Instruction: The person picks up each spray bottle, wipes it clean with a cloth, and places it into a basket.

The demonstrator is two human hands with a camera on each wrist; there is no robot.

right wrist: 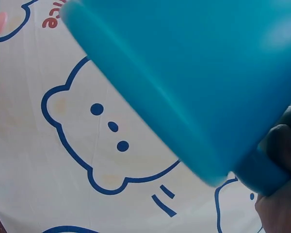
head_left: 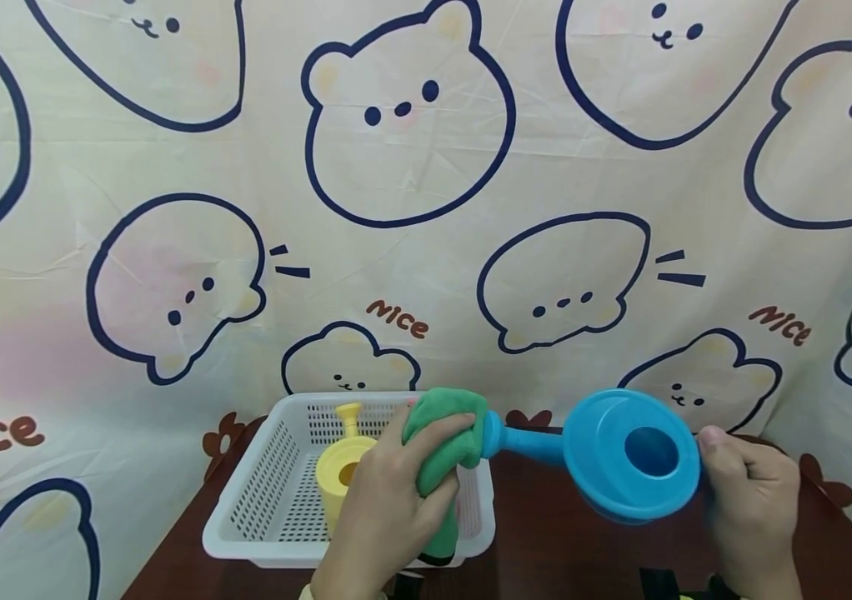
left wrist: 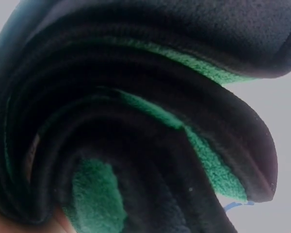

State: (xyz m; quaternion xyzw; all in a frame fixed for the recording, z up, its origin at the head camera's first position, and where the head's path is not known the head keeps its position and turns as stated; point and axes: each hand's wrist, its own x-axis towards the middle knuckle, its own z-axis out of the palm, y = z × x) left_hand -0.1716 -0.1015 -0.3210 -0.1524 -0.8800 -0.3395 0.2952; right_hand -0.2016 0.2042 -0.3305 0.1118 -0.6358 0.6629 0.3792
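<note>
My right hand grips the handle of a blue toy watering can, held up above the table with its round top turned towards me. In the right wrist view the can's blue body fills the upper right, and fingers curl round its handle. My left hand holds a green cloth against the end of the can's spout, fingers bent over the fabric. Close up in the left wrist view, the cloth hangs in dark-edged folds that hide most of that hand.
Behind my left hand stands a white perforated basket on the dark brown table. A yellow toy watering can sits inside it, partly hidden by the hand. A cartoon-printed curtain hangs behind the table.
</note>
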